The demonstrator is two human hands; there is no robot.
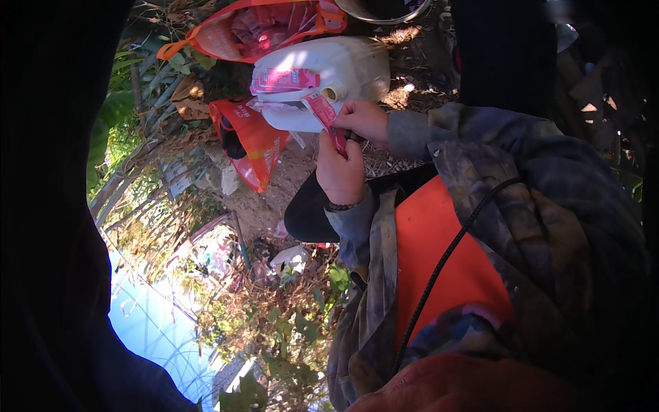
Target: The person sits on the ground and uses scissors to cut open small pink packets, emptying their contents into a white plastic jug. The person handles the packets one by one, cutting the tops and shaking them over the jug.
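A narrow pink printed packet (322,109) is pinched between my two hands, just beside the open mouth of a white plastic jerrycan (360,62). Below it, my left hand (340,167), with a dark braided band at the wrist, grips its lower end. From the right, my right hand (364,121) has its fingertips on the packet's side; some fingers are hidden. Another pink packet (288,80) lies flat on the jerrycan. A red plastic bag (216,41) full of similar packets stands beyond it. A second red bag (257,149) sits at the left, with something dark inside.
The rim of a round container (383,20) shows at the top. Dry stalks, leaves and scattered litter (291,260) cover the ground to the left and below. A black cord (448,252) crosses my orange shirt. My dark-clad leg (504,56) extends at upper right.
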